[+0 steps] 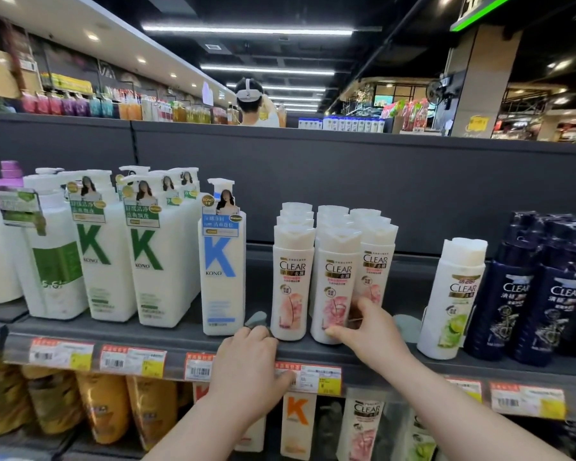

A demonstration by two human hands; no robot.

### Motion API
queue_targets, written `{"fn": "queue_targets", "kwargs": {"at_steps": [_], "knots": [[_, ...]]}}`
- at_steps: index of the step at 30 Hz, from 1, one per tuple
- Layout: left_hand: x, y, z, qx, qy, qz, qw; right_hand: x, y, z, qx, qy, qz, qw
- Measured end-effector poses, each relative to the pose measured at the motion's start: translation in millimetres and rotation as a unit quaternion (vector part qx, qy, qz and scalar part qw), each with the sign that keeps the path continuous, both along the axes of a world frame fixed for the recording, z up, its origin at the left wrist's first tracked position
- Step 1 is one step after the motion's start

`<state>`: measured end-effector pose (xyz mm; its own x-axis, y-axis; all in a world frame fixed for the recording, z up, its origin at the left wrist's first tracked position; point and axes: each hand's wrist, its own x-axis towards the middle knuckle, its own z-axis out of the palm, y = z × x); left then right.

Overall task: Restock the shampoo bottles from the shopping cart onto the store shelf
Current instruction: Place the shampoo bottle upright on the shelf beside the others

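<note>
The right grip [369,331] was curled round the foot of a pink CLEAR bottle [336,281] — thumb at its front, fingers behind its right side. The bottle stood upright at the front edge of the shelf [446,364], in the middle of a row of three. The left grip [250,364] clasped the shelf's lip just beside it — fingers bent over the top, thumb on a price tag [308,377]. A KONO bottle [223,271] stood further left.

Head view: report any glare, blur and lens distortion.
Head view: ceiling strip lights blow out to white; the shelf edge bows from the wide lens; dark bottles at the right edge lean and smear; price tags are too soft to read.
</note>
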<state>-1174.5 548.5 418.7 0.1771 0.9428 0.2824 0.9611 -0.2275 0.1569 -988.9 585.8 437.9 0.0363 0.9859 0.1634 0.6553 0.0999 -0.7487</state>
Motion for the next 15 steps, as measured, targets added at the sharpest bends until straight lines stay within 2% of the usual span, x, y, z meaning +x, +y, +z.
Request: {"fn": "queue_targets", "kwargs": {"at_steps": [15], "knots": [[-0.7,0.3,3.7,-0.034,0.016,0.009,0.999,-4.2,-0.3,3.8,-0.016,-0.002,-0.014,1.0]]}}
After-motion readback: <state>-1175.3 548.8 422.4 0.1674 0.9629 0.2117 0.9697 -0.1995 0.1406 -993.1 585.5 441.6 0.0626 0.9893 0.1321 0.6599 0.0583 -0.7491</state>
